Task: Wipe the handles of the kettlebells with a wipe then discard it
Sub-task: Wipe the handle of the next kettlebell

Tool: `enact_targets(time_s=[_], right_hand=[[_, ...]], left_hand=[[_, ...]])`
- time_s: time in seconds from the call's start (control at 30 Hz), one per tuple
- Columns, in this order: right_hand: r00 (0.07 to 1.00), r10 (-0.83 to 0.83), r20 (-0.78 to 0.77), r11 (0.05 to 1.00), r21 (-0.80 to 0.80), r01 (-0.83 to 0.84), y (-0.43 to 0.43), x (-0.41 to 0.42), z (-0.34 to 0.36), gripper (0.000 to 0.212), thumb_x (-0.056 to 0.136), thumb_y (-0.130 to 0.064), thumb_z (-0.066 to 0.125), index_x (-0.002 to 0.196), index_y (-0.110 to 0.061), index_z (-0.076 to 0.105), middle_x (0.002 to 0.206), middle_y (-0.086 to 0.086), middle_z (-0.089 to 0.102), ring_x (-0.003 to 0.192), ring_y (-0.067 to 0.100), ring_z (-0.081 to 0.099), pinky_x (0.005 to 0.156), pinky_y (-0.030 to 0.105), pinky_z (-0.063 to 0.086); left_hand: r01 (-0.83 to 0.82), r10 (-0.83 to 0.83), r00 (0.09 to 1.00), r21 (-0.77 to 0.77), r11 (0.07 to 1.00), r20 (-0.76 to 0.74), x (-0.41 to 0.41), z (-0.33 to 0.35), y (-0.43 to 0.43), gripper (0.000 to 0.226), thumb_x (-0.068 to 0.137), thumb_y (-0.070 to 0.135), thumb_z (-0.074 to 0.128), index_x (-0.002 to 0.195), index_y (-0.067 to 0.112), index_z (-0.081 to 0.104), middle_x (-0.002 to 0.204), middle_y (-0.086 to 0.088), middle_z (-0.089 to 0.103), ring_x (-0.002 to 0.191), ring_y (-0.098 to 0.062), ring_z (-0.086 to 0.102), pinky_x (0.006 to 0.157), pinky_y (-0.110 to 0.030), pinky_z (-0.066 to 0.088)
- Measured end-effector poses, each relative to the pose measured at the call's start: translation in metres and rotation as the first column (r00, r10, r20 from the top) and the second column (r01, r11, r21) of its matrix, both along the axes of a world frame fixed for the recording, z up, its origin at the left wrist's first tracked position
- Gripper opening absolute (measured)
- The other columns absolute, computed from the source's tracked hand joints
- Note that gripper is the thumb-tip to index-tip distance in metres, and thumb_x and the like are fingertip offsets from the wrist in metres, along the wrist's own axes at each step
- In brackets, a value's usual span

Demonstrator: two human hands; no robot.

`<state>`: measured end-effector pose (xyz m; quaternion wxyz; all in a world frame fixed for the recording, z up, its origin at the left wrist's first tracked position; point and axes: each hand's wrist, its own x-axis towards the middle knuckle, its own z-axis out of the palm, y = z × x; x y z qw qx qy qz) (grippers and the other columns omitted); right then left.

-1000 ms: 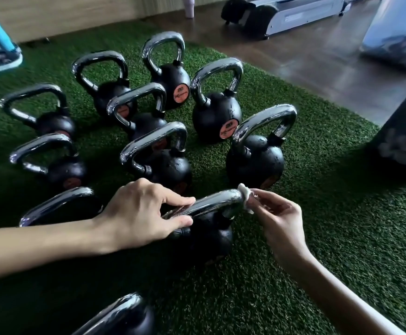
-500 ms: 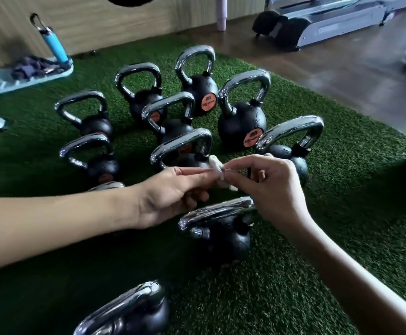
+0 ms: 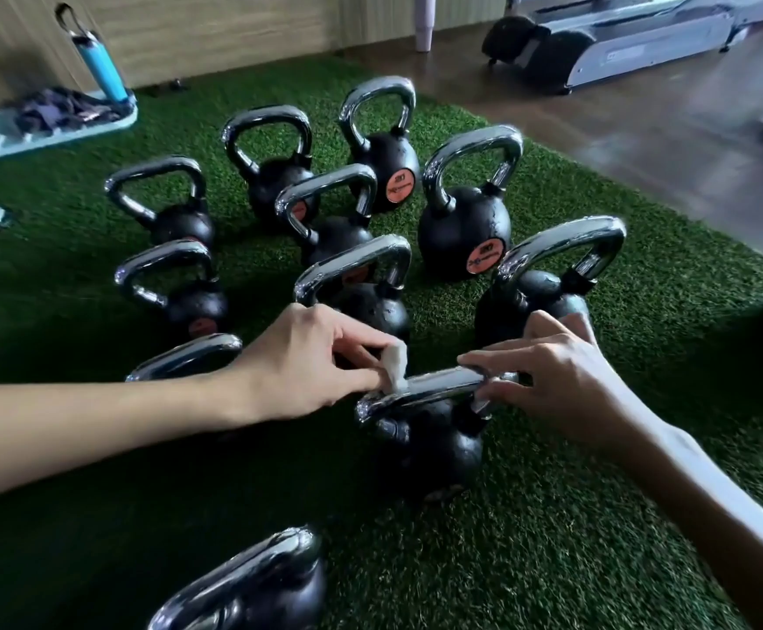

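Several black kettlebells with chrome handles stand on green turf [image 3: 597, 516]. The nearest middle kettlebell [image 3: 429, 452] has its chrome handle [image 3: 438, 384] lying almost level. My left hand [image 3: 316, 361] pinches a small white wipe [image 3: 393, 363] and presses it on the left part of that handle. My right hand [image 3: 556, 370] grips the handle's right end, thumb and forefinger curled round it. Behind my hands stand another kettlebell [image 3: 356, 293] and a bigger one [image 3: 547, 288].
Kettlebell handles show at the lower edge [image 3: 243, 579] and at my left forearm [image 3: 188, 356]. A blue bottle [image 3: 100, 65] stands by a light mat [image 3: 16, 138] at the far left. A treadmill [image 3: 620, 38] sits on the wooden floor at the back right.
The wipe passed from my right hand to my left hand. My left hand now presses it on the handle, and my right hand has dropped to grip the handle's right end.
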<state>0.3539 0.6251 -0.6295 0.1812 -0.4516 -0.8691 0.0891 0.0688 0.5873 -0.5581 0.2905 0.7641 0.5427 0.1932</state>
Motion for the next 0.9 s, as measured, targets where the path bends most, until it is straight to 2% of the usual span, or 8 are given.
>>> enact_targets(time_s=[0.1, 0.17, 0.23, 0.3, 0.43, 0.63, 0.8, 0.9], right_hand=[[0.997, -0.058, -0.056, 0.998, 0.015, 0.059, 0.010, 0.014, -0.007, 0.042, 0.078, -0.067, 0.056, 0.116, -0.053, 0.068, 0.089, -0.036, 0.062, 0.079, 0.004, 0.036, 0.080, 0.034, 0.030], [0.988, -0.115, -0.101, 0.993, -0.036, 0.111, 0.017, 0.027, -0.013, 0.041, 0.078, -0.069, 0.060, 0.116, -0.055, 0.066, 0.080, -0.021, 0.056, 0.078, 0.009, 0.042, 0.078, 0.033, 0.033], [0.978, -0.161, -0.130, 0.985, -0.087, 0.150, 0.022, 0.037, -0.019, 0.040, 0.078, -0.075, 0.058, 0.116, -0.060, 0.062, 0.080, -0.011, 0.051, 0.078, 0.013, 0.046, 0.078, 0.034, 0.037], [0.970, -0.194, -0.149, 0.976, -0.127, 0.176, 0.025, 0.042, -0.024, 0.043, 0.075, -0.079, 0.053, 0.116, -0.064, 0.059, 0.082, -0.006, 0.051, 0.078, 0.015, 0.048, 0.078, 0.032, 0.036], [0.959, -0.250, -0.137, 0.963, -0.143, 0.230, 0.027, 0.041, -0.028, 0.047, 0.073, -0.080, 0.052, 0.116, -0.062, 0.061, 0.083, -0.005, 0.050, 0.082, 0.020, 0.050, 0.077, 0.031, 0.030], [0.960, -0.256, -0.118, 0.966, -0.069, 0.249, 0.017, 0.025, -0.022, 0.047, 0.076, -0.070, 0.059, 0.119, -0.053, 0.066, 0.078, -0.008, 0.045, 0.079, 0.015, 0.046, 0.076, 0.029, 0.025], [0.958, -0.237, -0.163, 0.971, 0.001, 0.240, 0.008, 0.017, -0.021, 0.042, 0.078, -0.056, 0.071, 0.118, -0.047, 0.069, 0.072, -0.015, 0.041, 0.076, 0.012, 0.042, 0.080, 0.035, 0.034], [0.949, -0.260, -0.177, 0.965, -0.009, 0.262, 0.006, 0.020, -0.021, 0.039, 0.079, -0.055, 0.072, 0.117, -0.050, 0.069, 0.070, -0.013, 0.044, 0.077, 0.012, 0.042, 0.080, 0.035, 0.035]], left_hand=[[0.150, -0.135, 0.978, 0.088, 0.985, -0.161, 0.018, 0.007, 0.016, 0.019, 0.091, 0.047, 0.070, 0.108, 0.046, 0.076, 0.056, 0.027, 0.059, 0.050, 0.002, 0.055, 0.052, -0.010, 0.036], [0.232, -0.188, 0.929, 0.106, 0.967, -0.318, 0.033, 0.010, 0.034, 0.027, 0.095, 0.055, 0.054, 0.111, 0.048, 0.074, 0.069, 0.021, 0.058, 0.068, -0.006, 0.062, 0.063, -0.024, 0.048], [0.284, -0.215, 0.855, 0.078, 0.956, -0.472, 0.055, 0.013, 0.049, 0.028, 0.096, 0.044, 0.049, 0.108, 0.043, 0.075, 0.072, 0.015, 0.052, 0.075, -0.015, 0.061, 0.067, -0.029, 0.046], [0.311, -0.226, 0.780, 0.048, 0.949, -0.584, 0.077, 0.018, 0.057, 0.026, 0.099, 0.029, 0.052, 0.107, 0.037, 0.075, 0.076, 0.009, 0.050, 0.072, -0.020, 0.056, 0.066, -0.031, 0.044], [0.387, -0.284, 0.650, -0.015, 0.922, -0.705, 0.087, 0.017, 0.058, 0.035, 0.107, 0.044, 0.036, 0.110, 0.026, 0.067, 0.110, 0.003, 0.054, 0.066, -0.011, 0.043, 0.071, -0.040, 0.047], [0.181, -0.078, 0.895, 0.196, 0.964, -0.440, 0.074, 0.001, 0.062, 0.022, 0.090, 0.048, 0.069, 0.108, 0.037, 0.078, 0.091, 0.016, 0.070, 0.090, -0.013, 0.066, 0.072, -0.028, 0.049], [0.110, -0.018, 0.934, 0.239, 0.965, -0.357, 0.077, -0.012, 0.070, 0.016, 0.087, 0.045, 0.071, 0.095, 0.034, 0.079, 0.084, 0.012, 0.076, 0.080, -0.007, 0.070, 0.075, -0.032, 0.060], [0.075, -0.032, 0.965, 0.157, 0.985, -0.260, 0.052, -0.011, 0.072, 0.010, 0.087, 0.039, 0.076, 0.094, 0.031, 0.078, 0.082, 0.014, 0.076, 0.073, 0.008, 0.068, 0.068, -0.018, 0.055]])
